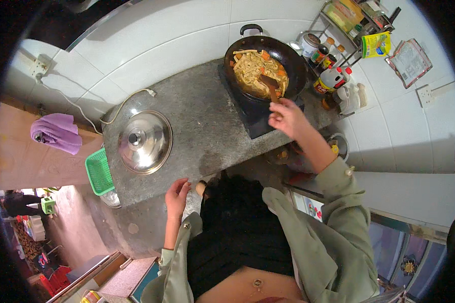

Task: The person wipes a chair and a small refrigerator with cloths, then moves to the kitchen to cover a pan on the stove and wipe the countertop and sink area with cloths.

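My right hand is closed around the handle of a brown spatula, whose blade rests in strips of food with orange chunks. The food lies in a dark wok with a black loop handle at its far side. Under the wok is a flat black cooktop on the grey counter. My left hand hangs near the counter's front edge, fingers slightly curled and apart, holding nothing. To its upper left, a domed metal lid with a black knob lies on the counter.
Sauce bottles and a wire rack with packets stand right of the wok. A green plastic basket sits beyond the counter's left end, below a purple towel. A cord lies near the wall.
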A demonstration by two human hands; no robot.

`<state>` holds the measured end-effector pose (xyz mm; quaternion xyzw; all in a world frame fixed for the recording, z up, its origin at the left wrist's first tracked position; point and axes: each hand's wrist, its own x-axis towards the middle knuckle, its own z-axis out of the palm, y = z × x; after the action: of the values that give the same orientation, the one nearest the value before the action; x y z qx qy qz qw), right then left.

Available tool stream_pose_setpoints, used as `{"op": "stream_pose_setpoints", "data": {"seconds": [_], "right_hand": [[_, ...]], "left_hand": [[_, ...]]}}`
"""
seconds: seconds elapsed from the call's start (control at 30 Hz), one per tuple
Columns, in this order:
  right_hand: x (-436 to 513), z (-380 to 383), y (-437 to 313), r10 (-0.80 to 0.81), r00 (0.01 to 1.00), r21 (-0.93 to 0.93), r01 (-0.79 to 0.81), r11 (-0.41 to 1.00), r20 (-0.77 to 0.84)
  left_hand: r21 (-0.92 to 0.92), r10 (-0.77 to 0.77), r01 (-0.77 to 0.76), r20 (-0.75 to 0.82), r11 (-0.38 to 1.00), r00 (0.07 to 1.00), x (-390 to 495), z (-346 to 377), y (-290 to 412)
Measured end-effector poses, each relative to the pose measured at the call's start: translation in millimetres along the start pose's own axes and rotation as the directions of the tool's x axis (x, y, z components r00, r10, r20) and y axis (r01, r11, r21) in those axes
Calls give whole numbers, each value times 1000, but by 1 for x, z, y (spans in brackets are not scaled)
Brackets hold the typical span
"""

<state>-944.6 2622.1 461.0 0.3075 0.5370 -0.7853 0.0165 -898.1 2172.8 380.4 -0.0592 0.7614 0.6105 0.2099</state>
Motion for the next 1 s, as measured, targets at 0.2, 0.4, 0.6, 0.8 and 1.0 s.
{"op": "stream_pose_setpoints", "data": {"seconds": [0.2,0.4,0.6,0.8,1.0], "right_hand": [[2,-51,-91,-271,959,-967,139,211,79],[25,-39,-142,-463,844,-959,278,-53,271],[131,-13,-169,-419,798,-901,386,-199,434],[183,-17,-165,-328,808,-872,442,-212,489],[168,-52,-156,-258,793,-833,538,-126,551]], "left_hand": [[-30,-5,4,-32,1000,999,10,-32,-6],[36,26,-25,-43,999,999,24,-60,-3],[-25,41,-44,-123,999,992,11,-41,7],[-96,-19,2,-180,995,984,-19,13,-4],[-114,-61,35,-237,993,970,-33,41,-8]]}}
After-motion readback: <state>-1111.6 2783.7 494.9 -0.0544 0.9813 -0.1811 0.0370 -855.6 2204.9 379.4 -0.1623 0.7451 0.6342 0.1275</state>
